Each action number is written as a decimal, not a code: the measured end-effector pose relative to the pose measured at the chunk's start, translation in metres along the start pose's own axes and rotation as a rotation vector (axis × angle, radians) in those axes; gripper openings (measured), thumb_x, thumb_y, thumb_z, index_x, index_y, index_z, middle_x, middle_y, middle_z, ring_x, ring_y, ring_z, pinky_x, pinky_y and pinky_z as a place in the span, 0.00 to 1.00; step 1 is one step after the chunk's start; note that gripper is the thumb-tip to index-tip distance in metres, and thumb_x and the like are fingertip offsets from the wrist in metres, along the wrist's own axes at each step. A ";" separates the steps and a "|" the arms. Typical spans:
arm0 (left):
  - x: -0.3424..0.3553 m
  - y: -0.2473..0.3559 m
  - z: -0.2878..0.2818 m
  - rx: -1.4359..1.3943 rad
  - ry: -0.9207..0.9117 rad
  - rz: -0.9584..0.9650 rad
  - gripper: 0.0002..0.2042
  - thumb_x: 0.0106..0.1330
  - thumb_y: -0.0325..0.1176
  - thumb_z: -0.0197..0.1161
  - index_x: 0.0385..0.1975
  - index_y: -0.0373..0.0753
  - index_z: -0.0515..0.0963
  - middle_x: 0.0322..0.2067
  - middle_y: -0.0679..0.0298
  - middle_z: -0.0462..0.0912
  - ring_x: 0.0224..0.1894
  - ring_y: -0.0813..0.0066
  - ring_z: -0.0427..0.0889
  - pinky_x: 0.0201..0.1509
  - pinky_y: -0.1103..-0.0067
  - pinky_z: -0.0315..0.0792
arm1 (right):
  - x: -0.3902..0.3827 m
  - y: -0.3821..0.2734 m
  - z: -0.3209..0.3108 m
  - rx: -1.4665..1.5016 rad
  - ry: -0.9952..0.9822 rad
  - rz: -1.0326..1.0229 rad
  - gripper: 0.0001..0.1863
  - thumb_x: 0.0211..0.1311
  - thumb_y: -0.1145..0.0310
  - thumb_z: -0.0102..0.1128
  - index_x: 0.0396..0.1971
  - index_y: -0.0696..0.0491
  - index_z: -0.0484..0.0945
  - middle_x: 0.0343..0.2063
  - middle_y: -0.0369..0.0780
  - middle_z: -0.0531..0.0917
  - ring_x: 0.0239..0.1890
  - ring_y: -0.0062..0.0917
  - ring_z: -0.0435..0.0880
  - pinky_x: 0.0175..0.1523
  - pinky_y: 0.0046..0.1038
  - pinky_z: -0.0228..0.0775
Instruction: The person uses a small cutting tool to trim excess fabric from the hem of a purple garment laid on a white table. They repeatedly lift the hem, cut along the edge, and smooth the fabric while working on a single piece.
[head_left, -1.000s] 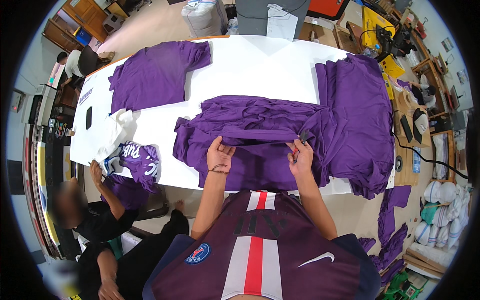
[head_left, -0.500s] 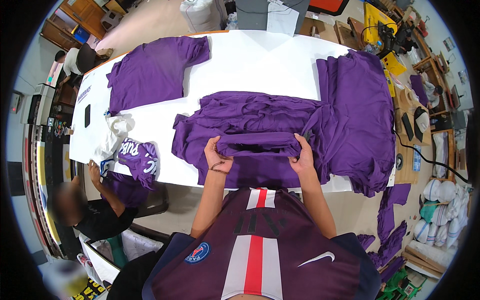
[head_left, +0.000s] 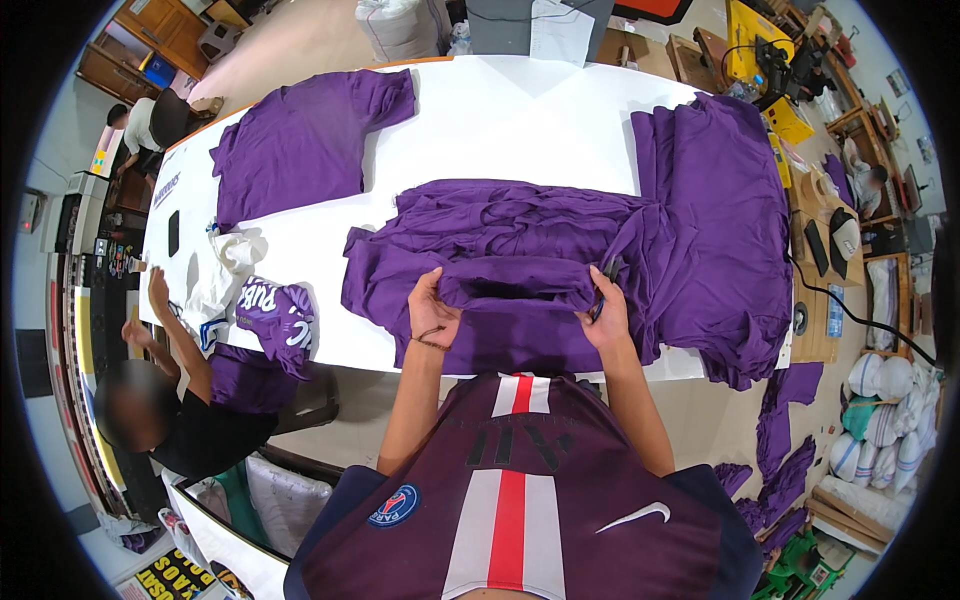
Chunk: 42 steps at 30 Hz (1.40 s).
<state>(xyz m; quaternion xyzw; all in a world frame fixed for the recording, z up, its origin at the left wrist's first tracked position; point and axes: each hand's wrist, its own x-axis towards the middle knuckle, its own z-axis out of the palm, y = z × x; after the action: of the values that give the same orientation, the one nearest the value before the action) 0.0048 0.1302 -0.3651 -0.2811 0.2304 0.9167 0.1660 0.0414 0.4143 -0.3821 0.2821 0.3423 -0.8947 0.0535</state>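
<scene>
1. Head view: the purple shirt lies crumpled on the near half of the white table, directly in front of the person; compared with a second ago its near edge has been drawn up into a tight rolled band between the two hands, where it earlier lay flatter

2. Judgement: the fold along the near edge is being formed and is not yet laid down; the garment's far part remains rumpled

3. Left hand: closed on the left end of the rolled band, thumb on top, fingers curled under the cloth; it has shifted slightly inward and toward the body over the last second

4. Right hand: closed on the right end of the same band, fingers wrapped over the fabric, wrist bent down; a small dark item sits at the fingers, its kind not discernible

5. Both forearms rise from the lower edge, roughly parallel, elbows tucked

6. Surroundings: a stack of purple shirts just right of the worked one, touching it; a flat purple shirt far left; a co-worker at the table's left edge beside a printed purple garment
</scene>
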 end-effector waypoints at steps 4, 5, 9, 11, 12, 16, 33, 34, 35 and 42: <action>-0.003 0.006 -0.018 0.723 -0.092 0.368 0.06 0.61 0.23 0.64 0.35 0.41 0.80 0.33 0.67 0.85 0.34 0.76 0.83 0.40 0.79 0.75 | -0.012 -0.003 0.005 -0.233 0.058 -0.130 0.08 0.58 0.76 0.70 0.29 0.49 0.77 0.21 0.28 0.76 0.19 0.11 0.72 0.19 0.18 0.57; -0.006 0.007 -0.018 1.018 -0.044 0.551 0.05 0.61 0.22 0.64 0.34 0.40 0.80 0.29 0.68 0.83 0.31 0.80 0.81 0.37 0.82 0.73 | -0.010 0.000 -0.002 -0.452 0.070 -0.306 0.10 0.55 0.78 0.69 0.27 0.50 0.75 0.21 0.28 0.74 0.20 0.11 0.71 0.22 0.18 0.58; -0.022 0.017 -0.018 1.664 0.087 1.057 0.04 0.59 0.20 0.65 0.29 0.36 0.77 0.18 0.71 0.73 0.22 0.88 0.70 0.28 0.86 0.66 | -0.013 0.000 -0.014 -1.056 0.095 -0.687 0.11 0.47 0.81 0.65 0.23 0.53 0.70 0.20 0.29 0.71 0.22 0.11 0.67 0.29 0.19 0.60; -0.021 0.018 -0.020 1.559 -0.005 0.944 0.05 0.58 0.19 0.65 0.30 0.35 0.76 0.17 0.69 0.72 0.20 0.89 0.65 0.24 0.84 0.64 | -0.012 -0.004 -0.022 -1.121 -0.052 -0.679 0.11 0.49 0.81 0.65 0.23 0.53 0.69 0.19 0.29 0.69 0.21 0.11 0.68 0.27 0.20 0.61; -0.021 0.018 -0.020 1.505 -0.051 0.887 0.06 0.57 0.19 0.66 0.31 0.35 0.76 0.17 0.69 0.72 0.19 0.90 0.63 0.23 0.83 0.63 | -0.012 -0.007 -0.024 -1.061 -0.042 -0.567 0.12 0.50 0.80 0.65 0.23 0.52 0.69 0.19 0.30 0.69 0.19 0.12 0.69 0.25 0.20 0.61; -0.013 0.020 -0.010 1.334 -0.017 0.594 0.10 0.59 0.19 0.65 0.41 0.35 0.79 0.17 0.69 0.72 0.20 0.89 0.68 0.25 0.84 0.69 | -0.001 -0.024 -0.020 -0.719 0.058 -0.268 0.14 0.55 0.79 0.64 0.23 0.50 0.66 0.18 0.32 0.71 0.13 0.16 0.72 0.17 0.21 0.61; 0.084 0.098 -0.028 2.094 -0.124 0.771 0.20 0.63 0.36 0.69 0.55 0.43 0.82 0.51 0.55 0.84 0.58 0.54 0.78 0.64 0.64 0.72 | 0.085 -0.092 -0.038 -1.670 -0.220 -0.649 0.15 0.58 0.74 0.66 0.47 0.52 0.84 0.44 0.43 0.86 0.50 0.42 0.84 0.55 0.38 0.75; 0.083 0.098 -0.031 2.131 -0.117 0.739 0.19 0.63 0.37 0.69 0.55 0.45 0.83 0.50 0.56 0.84 0.57 0.54 0.79 0.62 0.64 0.73 | 0.083 -0.091 -0.035 -1.729 -0.195 -0.626 0.14 0.57 0.74 0.67 0.45 0.53 0.84 0.41 0.43 0.86 0.49 0.43 0.84 0.54 0.39 0.75; 0.079 0.098 -0.027 2.167 -0.115 0.707 0.19 0.63 0.37 0.69 0.55 0.46 0.83 0.48 0.57 0.85 0.56 0.54 0.79 0.61 0.64 0.73 | 0.081 -0.091 -0.033 -1.788 -0.166 -0.604 0.13 0.57 0.73 0.68 0.44 0.53 0.84 0.39 0.44 0.85 0.48 0.44 0.84 0.52 0.40 0.75; 0.087 0.107 -0.015 2.213 -0.220 0.608 0.12 0.64 0.37 0.68 0.44 0.41 0.84 0.37 0.56 0.85 0.46 0.55 0.84 0.52 0.65 0.76 | 0.077 -0.101 -0.031 -1.660 0.100 -0.658 0.05 0.62 0.72 0.65 0.36 0.55 0.81 0.33 0.45 0.83 0.41 0.41 0.84 0.46 0.39 0.74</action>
<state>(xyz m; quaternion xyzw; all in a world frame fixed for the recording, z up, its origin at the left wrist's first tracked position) -0.1036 0.0479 -0.3926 0.1669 0.9509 0.2347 0.1132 -0.0380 0.5187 -0.3837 0.0787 0.9450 -0.3155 -0.0340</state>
